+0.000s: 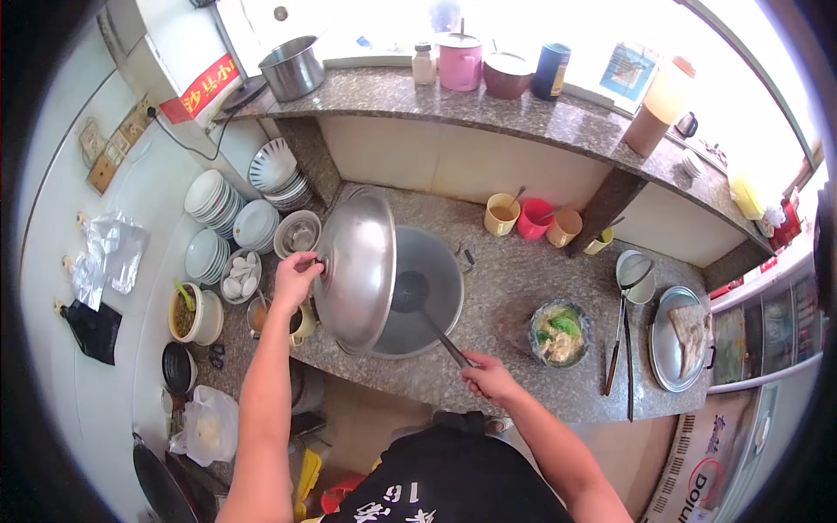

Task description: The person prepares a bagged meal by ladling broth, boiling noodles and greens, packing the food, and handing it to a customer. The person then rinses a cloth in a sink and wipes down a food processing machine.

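Our left hand (299,281) pinches the tipped lid (359,270) over the pot (440,261), likely making room for the ladle (445,340) inside. Our right hand (490,379) is wrapped tight round the ladle's handle.

A: Lid (357,270), nine o'clock from centre?
B: Metal, smooth, soft sheen.
A: Ladle (449,347), five?
B: Dull, metallic-looking.
A: Worktop (488,301)?
B: Speckled, stone-look, polished.
A: Pot (292,77), eleven?
B: Glossy metal.
A: Bag (211,425), eight?
B: Thin plastic, crinkled.
A: Shirt (466,471), six?
B: Cloth, matt.
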Motion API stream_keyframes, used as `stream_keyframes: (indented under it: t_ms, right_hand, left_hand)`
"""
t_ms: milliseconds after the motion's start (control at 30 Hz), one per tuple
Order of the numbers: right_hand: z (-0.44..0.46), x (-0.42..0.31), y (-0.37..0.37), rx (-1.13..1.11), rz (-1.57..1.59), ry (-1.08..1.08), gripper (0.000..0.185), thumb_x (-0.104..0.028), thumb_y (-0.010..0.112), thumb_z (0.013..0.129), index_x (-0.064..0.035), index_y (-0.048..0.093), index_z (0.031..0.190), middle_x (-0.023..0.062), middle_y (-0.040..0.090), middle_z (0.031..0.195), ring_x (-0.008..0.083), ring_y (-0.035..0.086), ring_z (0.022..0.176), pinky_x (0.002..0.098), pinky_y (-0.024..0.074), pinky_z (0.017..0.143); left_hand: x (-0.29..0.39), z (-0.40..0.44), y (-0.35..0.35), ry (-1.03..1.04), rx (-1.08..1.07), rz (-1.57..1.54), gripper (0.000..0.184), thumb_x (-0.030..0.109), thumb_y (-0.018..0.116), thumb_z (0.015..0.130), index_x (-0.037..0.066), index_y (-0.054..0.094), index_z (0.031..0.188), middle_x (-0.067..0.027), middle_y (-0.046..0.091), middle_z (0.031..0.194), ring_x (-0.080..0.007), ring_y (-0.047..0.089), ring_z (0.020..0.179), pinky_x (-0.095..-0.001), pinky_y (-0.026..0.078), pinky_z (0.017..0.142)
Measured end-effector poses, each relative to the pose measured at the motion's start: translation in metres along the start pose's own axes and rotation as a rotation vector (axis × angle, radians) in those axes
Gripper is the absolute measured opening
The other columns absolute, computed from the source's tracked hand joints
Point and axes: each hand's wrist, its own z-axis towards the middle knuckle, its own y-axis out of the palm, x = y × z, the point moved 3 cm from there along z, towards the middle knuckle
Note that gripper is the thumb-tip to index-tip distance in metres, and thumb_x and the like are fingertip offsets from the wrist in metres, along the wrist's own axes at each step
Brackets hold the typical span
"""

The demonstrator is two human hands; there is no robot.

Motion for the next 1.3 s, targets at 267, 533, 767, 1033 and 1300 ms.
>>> stream_keyframes:
  t_ms: [267, 533, 767, 1033, 1300]
  right_hand:
    - [-0.131, -0.01, -0.027, 0.127, 0.259, -0.046, 0.063, -0.004, 0.066, 0.1, -0.0127, 0.049, 0.159, 0.001, 0.063, 0.083, 0.0076, 0.051, 0.058, 0.0244, 0.0407, 0.049]
    - [-0.257, 0.007, -0.06, 0.401, 0.367, -0.077, 0.066, 0.0, 0.065, 0.099, -0.0104, 0.045, 0.161, 0.0041, 0.066, 0.087, 0.0087, 0.053, 0.059, 0.0249, 0.0426, 0.05]
    - [-0.314, 0.041, -0.093, 0.723, 0.175, -0.095, 0.066, 0.0, 0.067, 0.096, -0.0089, 0.05, 0.158, 0.0005, 0.063, 0.081, 0.007, 0.053, 0.058, 0.0251, 0.0436, 0.05]
    - [-0.332, 0.083, -0.116, 0.892, -0.016, -0.142, 0.061, -0.002, 0.071, 0.092, -0.0068, 0.059, 0.152, -0.0013, 0.064, 0.081, 0.0051, 0.055, 0.062, 0.0249, 0.045, 0.053]
    - [-0.329, 0.107, -0.119, 1.071, -0.329, -0.318, 0.056, -0.001, 0.072, 0.088, -0.0088, 0.067, 0.143, 0.005, 0.072, 0.086, 0.0123, 0.064, 0.073, 0.0341, 0.0534, 0.067]
  left_hand:
    - [0.003, 0.012, 0.02, -0.227, -0.2, -0.205, 0.037, 0.007, 0.082, 0.087, 0.0, 0.07, 0.121, -0.0015, 0.07, 0.099, -0.0116, 0.066, 0.087, -0.0279, 0.053, 0.077]
    - [0.026, 0.003, 0.139, 0.131, -0.188, 0.535, 0.036, 0.025, 0.09, 0.065, 0.01, 0.081, 0.097, -0.0157, 0.077, 0.091, -0.035, 0.074, 0.087, -0.0413, 0.058, 0.082]
    - [0.003, -0.006, 0.19, 0.302, -0.102, 0.638, 0.026, 0.02, 0.085, 0.067, 0.009, 0.08, 0.09, -0.0159, 0.076, 0.091, -0.0372, 0.072, 0.088, -0.0472, 0.057, 0.082]
    - [0.008, -0.026, 0.188, 0.262, -0.164, 0.676, 0.041, 0.023, 0.085, 0.076, 0.006, 0.079, 0.112, -0.0161, 0.07, 0.122, -0.0375, 0.063, 0.116, -0.0462, 0.049, 0.104]
    - [0.014, -0.133, 0.202, 0.379, -0.012, 0.654, 0.061, 0.011, 0.081, 0.079, 0.006, 0.062, 0.137, -0.0217, 0.05, 0.146, -0.0424, 0.046, 0.135, -0.051, 0.04, 0.114]
